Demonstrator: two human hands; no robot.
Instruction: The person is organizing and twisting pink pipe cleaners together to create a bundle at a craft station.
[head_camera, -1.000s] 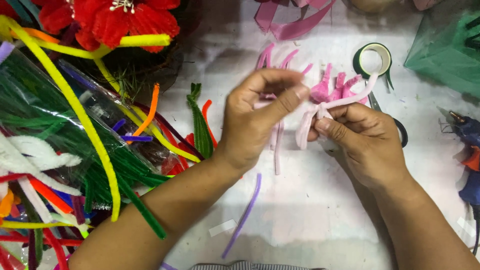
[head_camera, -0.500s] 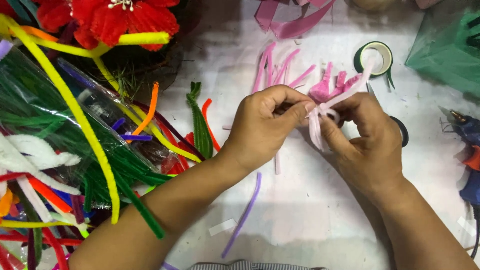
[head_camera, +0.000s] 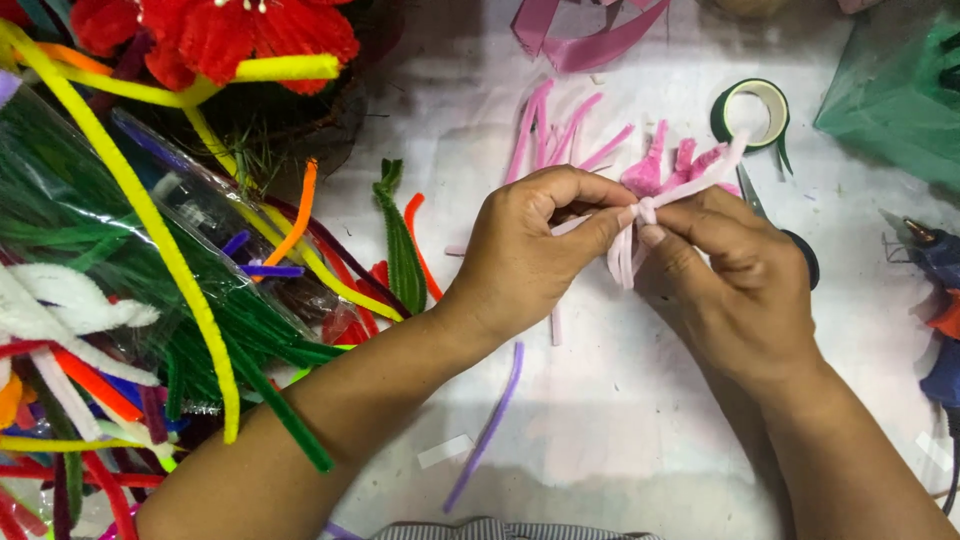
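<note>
Pale pink fuzzy wire (head_camera: 640, 215) sits right between the two hands, near the middle of the bench (head_camera: 620, 420). The left hand (head_camera: 535, 255) pinches it with thumb and first finger closed tight on the wire. The right hand (head_camera: 730, 290) pinches it too, and its fingers (head_camera: 655, 235) meet the left ones at the same spot. The wire is bent into loops there. Some loops hang down below the fingertips, and one long pale end sticks up and away toward the far right corner. Just behind the fingers are brighter pink fuzzy petals (head_camera: 665, 170), touching the right hand's knuckles.

More pink wire pieces (head_camera: 560, 130) lie flat on the bench behind the left hand. A roll of green tape (head_camera: 752, 108) stands just past the petals. Black scissors (head_camera: 790, 235) lie partly hidden under the right hand. A purple fuzzy wire (head_camera: 490, 430) lies on the bench below the left wrist, and a twisted green one (head_camera: 400, 240) lies to the left of that hand.

Along the left edge is a big pile of fuzzy wires (head_camera: 120, 330) in many colours, some in a clear bag. A red fuzzy flower (head_camera: 230, 35) is at the far left corner. A blue glue gun (head_camera: 940, 280) lies at the right edge, and a green mesh bag (head_camera: 900, 80) is at the far right corner.
</note>
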